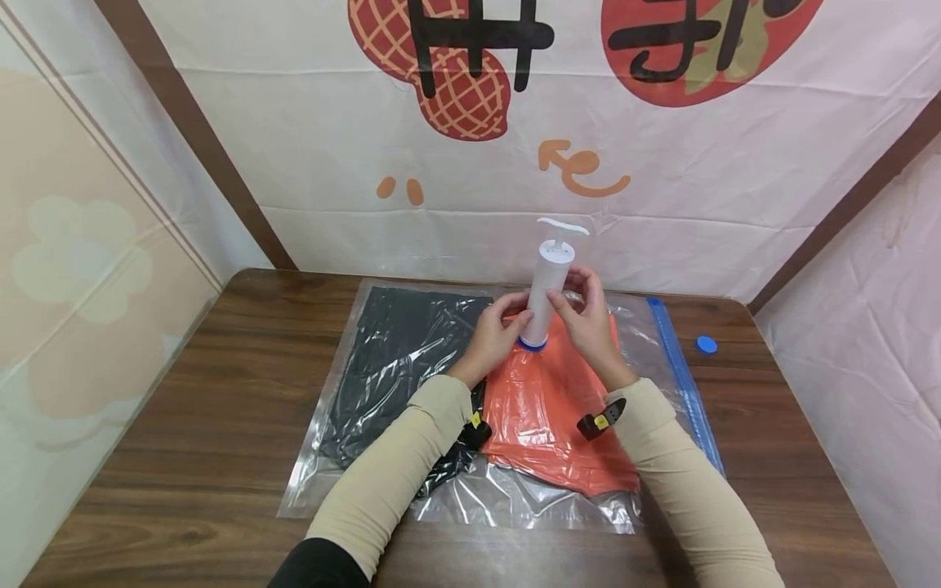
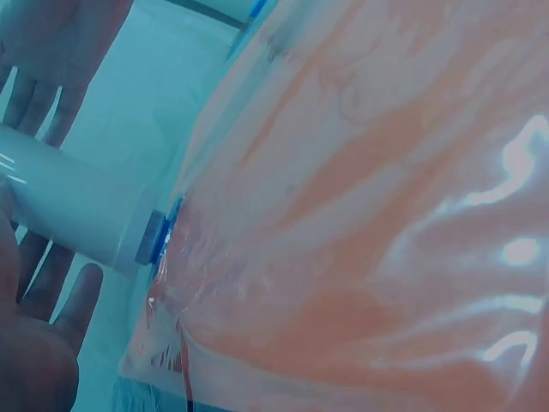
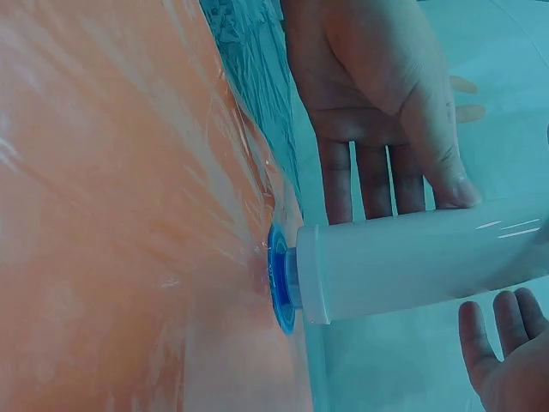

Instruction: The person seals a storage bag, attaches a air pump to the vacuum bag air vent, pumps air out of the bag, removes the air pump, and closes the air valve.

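A white hand vacuum pump [image 1: 547, 290] stands slightly tilted over a clear storage bag [image 1: 474, 498], its T-shaped handle [image 1: 563, 226] at the top. Its lower end meets a blue valve ring [image 3: 280, 279] on the bag. My left hand [image 1: 491, 336] holds the pump's barrel low on the left side, thumb in front. From the right, my right hand [image 1: 590, 321] holds the barrel with its thumb in front and fingers behind. Inside the bag lie a folded orange item [image 1: 529, 408] and a folded black item [image 1: 412, 351]; the film over them is wrinkled and shiny.
A blue round cap [image 1: 706, 345] lies on the brown wooden table [image 1: 184, 425], right of the bag. A blue zip strip [image 1: 684, 384] runs along the bag's right edge. Behind the table hangs a printed cloth [image 1: 478, 237].
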{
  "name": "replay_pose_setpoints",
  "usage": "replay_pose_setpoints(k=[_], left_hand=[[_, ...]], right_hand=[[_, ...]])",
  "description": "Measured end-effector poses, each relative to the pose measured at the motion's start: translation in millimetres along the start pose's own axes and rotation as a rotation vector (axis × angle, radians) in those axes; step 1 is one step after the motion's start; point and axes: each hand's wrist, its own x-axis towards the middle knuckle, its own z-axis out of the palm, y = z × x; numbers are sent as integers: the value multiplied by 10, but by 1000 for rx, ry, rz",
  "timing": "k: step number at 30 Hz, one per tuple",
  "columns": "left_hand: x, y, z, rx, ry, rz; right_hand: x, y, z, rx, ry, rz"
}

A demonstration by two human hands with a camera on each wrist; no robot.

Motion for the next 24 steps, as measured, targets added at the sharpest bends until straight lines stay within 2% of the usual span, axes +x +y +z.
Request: replay_pose_setpoints(k=[5, 10, 14, 18, 24], left_hand=[[4, 1, 5, 10, 20, -12], [22, 22, 46, -22, 17, -26], [37, 43, 72, -25, -10, -28], [40, 45, 72, 13, -55, -43], [24, 28, 55, 25, -55, -39]], right_hand=[[-22, -12, -2, -20, -39, -2], [-29, -13, 21, -14, -60, 9], [-29, -12, 37, -4, -80, 42], [-15, -21, 44, -19, -99, 70], [6, -50, 20, -64, -58, 59]])
